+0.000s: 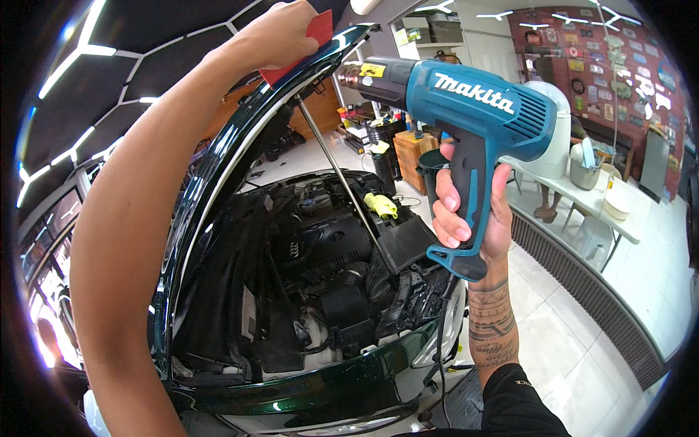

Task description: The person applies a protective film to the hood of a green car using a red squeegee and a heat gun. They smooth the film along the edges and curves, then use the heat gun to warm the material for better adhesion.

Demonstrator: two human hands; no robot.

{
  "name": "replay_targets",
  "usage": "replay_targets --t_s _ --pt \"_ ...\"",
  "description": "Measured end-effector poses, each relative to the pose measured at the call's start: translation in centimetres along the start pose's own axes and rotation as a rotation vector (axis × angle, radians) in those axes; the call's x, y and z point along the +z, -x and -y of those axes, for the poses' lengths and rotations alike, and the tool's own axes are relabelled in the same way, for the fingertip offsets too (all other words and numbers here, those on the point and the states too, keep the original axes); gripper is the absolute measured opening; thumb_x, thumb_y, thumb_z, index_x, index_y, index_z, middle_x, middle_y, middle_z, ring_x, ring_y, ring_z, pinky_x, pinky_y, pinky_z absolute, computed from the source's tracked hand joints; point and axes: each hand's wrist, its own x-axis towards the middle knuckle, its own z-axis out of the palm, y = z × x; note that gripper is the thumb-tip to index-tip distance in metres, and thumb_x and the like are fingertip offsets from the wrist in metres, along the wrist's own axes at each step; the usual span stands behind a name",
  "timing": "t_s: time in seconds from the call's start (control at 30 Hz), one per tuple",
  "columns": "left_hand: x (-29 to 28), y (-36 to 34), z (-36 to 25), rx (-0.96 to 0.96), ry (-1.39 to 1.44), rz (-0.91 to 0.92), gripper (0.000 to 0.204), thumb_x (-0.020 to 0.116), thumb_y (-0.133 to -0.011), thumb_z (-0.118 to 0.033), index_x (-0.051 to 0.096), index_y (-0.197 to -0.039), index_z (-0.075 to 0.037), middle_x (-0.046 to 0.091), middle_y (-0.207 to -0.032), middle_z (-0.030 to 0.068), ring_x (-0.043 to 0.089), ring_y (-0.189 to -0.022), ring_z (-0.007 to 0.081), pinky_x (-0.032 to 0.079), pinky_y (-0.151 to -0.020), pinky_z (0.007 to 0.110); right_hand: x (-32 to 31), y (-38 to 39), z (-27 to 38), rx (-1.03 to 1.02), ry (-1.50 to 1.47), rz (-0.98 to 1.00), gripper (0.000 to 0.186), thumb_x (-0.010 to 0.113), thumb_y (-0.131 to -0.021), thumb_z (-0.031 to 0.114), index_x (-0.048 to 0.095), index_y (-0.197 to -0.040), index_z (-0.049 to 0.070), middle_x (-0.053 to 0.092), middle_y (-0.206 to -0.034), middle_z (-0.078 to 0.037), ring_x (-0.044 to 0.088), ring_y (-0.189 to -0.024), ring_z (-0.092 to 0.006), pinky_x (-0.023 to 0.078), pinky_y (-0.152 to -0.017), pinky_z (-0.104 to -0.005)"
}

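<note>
From the head view, your left hand [280, 33] pinches a red squeegee [309, 40] against the raised hood's edge [240, 127] at eleven o'clock. Your right hand [473, 215] clenches the teal heat gun [466, 102], its nozzle pointing toward nine o'clock at the squeegee, seemingly just apart.

Head view: 1 fisheye camera at head height, facing forward and down, close over the open engine bay [320, 277]; edges curve toward the rim.
</note>
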Motion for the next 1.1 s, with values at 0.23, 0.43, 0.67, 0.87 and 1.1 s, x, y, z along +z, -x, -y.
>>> replay_targets --t_s 0.23,0.43,0.67,0.87,1.1 --pt "-0.6 -0.2 -1.0 -0.042 0.045 0.104 0.037 0.068 -0.085 -0.024 0.066 -0.107 0.006 0.065 -0.097 0.0239 0.065 -0.088 0.0331 0.051 -0.084 0.039 -0.4 0.3 0.9 0.0 -0.015 0.027 0.069 0.045 -0.098 0.05 0.03 -0.142 -0.001 0.05 -0.088 -0.014 0.054 -0.054 -0.0175 0.049 -0.049 -0.0323" --pt "-1.3 -1.4 -2.9 -0.013 -0.035 0.2 0.034 0.066 -0.084 -0.02 0.065 -0.106 0.006 0.066 -0.097 0.0246 0.064 -0.093 0.036 0.049 -0.086 0.04 -0.1 1.9 1.9 -0.051 0.036 -0.029 0.068 0.039 -0.098 0.042 0.024 -0.147 -0.003 0.046 -0.092 -0.016 0.053 -0.055 -0.0198 0.047 -0.05 -0.034" --pt "0.8 -1.1 -1.1 0.071 -0.111 0.083 0.031 0.066 -0.083 -0.016 0.065 -0.105 0.006 0.067 -0.098 0.0259 0.064 -0.094 0.0365 0.049 -0.088 0.041 -0.7 5.4 3.1 -0.109 0.1 -0.106 0.073 0.044 -0.095 0.045 0.022 -0.15 0.002 0.046 -0.095 -0.016 0.054 -0.053 -0.0189 0.05 -0.047 -0.0333" --pt "1.0 -1.0 -1.9 0.052 -0.106 0.066 0.028 0.066 -0.083 -0.013 0.065 -0.104 0.006 0.067 -0.097 0.0262 0.065 -0.093 0.0374 0.05 -0.086 0.041 -0.5 7.4 3.6 -0.155 0.209 -0.148 0.081 0.05 -0.092 0.046 0.015 -0.152 0.004 0.047 -0.092 -0.017 0.055 -0.05 -0.0194 0.05 -0.045 -0.0328" --pt "0.8 -0.7 -2.4 0.069 -0.155 0.067 0.025 0.065 -0.086 -0.014 0.063 -0.102 0.004 0.066 -0.097 0.026 0.065 -0.094 0.0379 0.051 -0.084 0.041 -0.7 8.0 3.5 -0.198 0.278 -0.151 0.079 0.048 -0.095 0.042 0.01 -0.153 0.003 0.045 -0.091 -0.017 0.053 -0.049 -0.0187 0.049 -0.043 -0.033"
